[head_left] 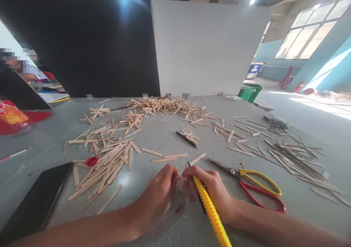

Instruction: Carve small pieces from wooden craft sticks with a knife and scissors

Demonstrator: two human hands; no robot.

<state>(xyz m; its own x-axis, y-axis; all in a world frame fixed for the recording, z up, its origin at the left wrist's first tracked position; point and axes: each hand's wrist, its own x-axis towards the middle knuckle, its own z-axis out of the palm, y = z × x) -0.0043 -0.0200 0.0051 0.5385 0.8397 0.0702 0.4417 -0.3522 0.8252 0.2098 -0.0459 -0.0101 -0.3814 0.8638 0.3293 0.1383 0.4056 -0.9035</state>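
Note:
My right hand is closed around a yellow utility knife, its blade tip pointing away from me near the grey table mat. My left hand is curled beside it, fingertips pinched on a small wooden stick piece that sits between both hands; most of that piece is hidden by my fingers. A few loose flat sticks lie just beyond my hands.
Scissors with yellow and red handles lie right of my hand. Piles of wooden sticks spread left, at the back and right. A black pen, red cap, dark tablet and upright boards behind.

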